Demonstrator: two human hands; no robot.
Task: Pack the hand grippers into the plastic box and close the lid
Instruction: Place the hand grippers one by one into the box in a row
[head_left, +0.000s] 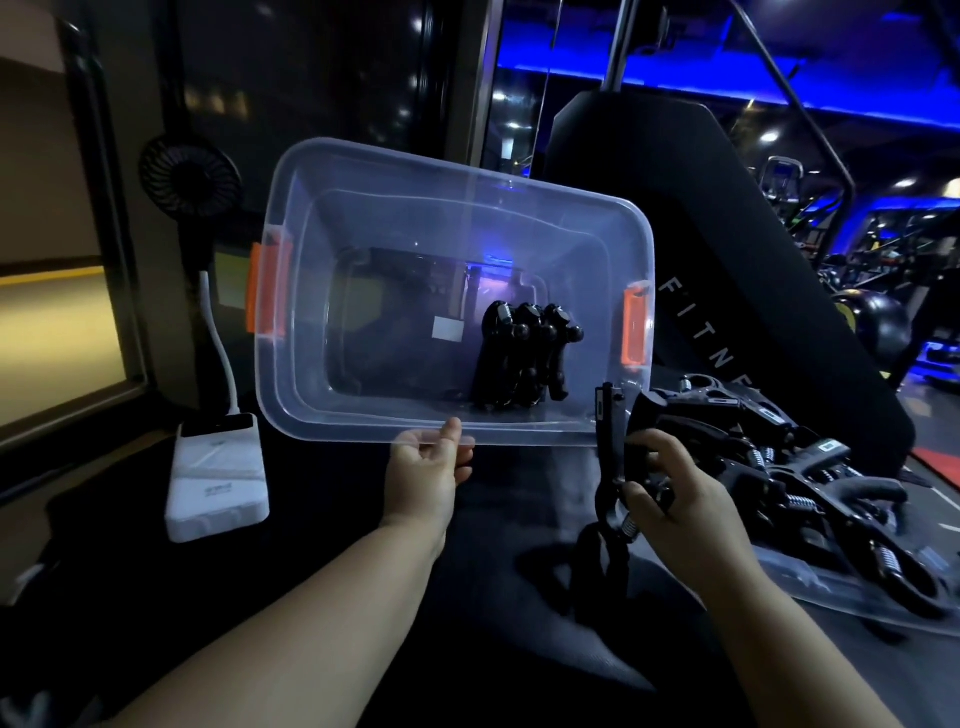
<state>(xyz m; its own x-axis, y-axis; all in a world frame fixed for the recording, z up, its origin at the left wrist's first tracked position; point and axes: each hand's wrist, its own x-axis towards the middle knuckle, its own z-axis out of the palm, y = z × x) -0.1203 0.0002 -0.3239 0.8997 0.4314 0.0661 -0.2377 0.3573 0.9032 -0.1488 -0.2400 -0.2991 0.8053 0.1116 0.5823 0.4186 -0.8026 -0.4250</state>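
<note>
Head view: we hold the plastic box (311, 322) tipped, opening toward us. Our left hand (428, 465) pinches its near rim, thumb on top. A few packed grippers (524, 358) sit inside, toward the box's right end. Just off the box's near-right corner, our right hand (670, 483) has its fingers curled round another hand gripper (609, 457). Right of the box, a pile of grippers (810, 467) lies on the clear lid (800, 590). Left of the box: white power bank (218, 475) & small fan (189, 176).
</note>
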